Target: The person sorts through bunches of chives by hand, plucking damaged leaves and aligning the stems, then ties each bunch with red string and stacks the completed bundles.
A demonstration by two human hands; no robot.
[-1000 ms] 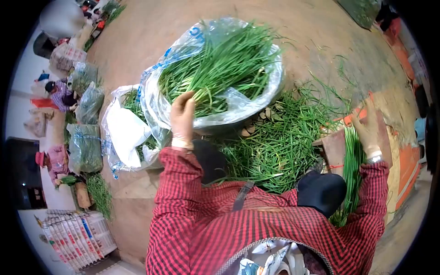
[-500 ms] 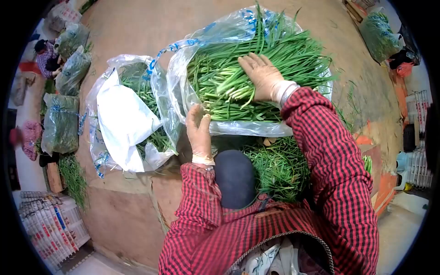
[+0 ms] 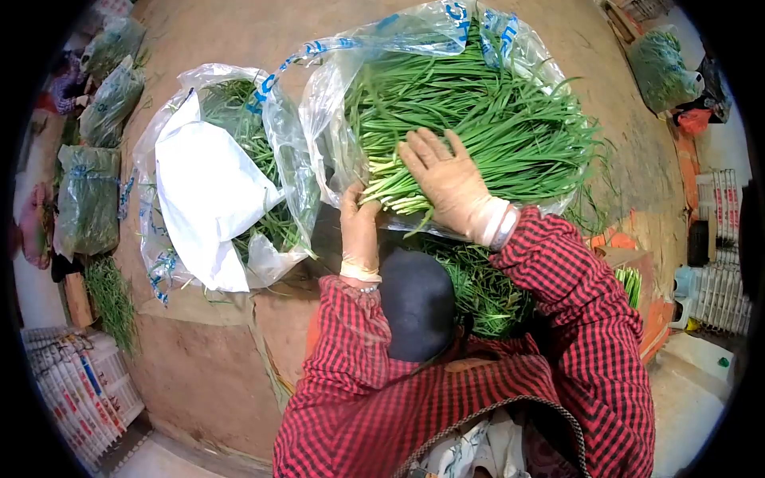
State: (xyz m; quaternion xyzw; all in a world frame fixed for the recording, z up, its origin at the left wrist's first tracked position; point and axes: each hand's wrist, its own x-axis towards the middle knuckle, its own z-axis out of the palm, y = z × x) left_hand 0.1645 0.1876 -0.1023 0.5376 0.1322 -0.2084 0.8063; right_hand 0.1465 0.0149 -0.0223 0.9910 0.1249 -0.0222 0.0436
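Long green stalks [image 3: 494, 119] with pale ends lie in a clear plastic bag [image 3: 323, 119] with blue print. My right hand [image 3: 450, 187] lies flat on the stalks near their pale ends, fingers spread. At the bag's near left edge, my left hand [image 3: 358, 227] touches the pale ends, thumb and fingers apart; its fingertips are partly hidden. Both hands wear thin gloves. Left of them, a second clear bag [image 3: 299, 191] holds more greens and a white sheet [image 3: 207, 179].
Loose greens [image 3: 490, 291] lie on the ground beyond my knee [image 3: 418, 307]. A small bundle [image 3: 629, 285] rests at the right. Filled bags [image 3: 89, 199] and stacked crates [image 3: 84, 390] stand at the left; another filled bag [image 3: 663, 72] is at the upper right.
My right hand has come from the small bundle at the right onto the bagged stalks. My left hand has moved from the stalks to the bag's near edge. The view has shifted.
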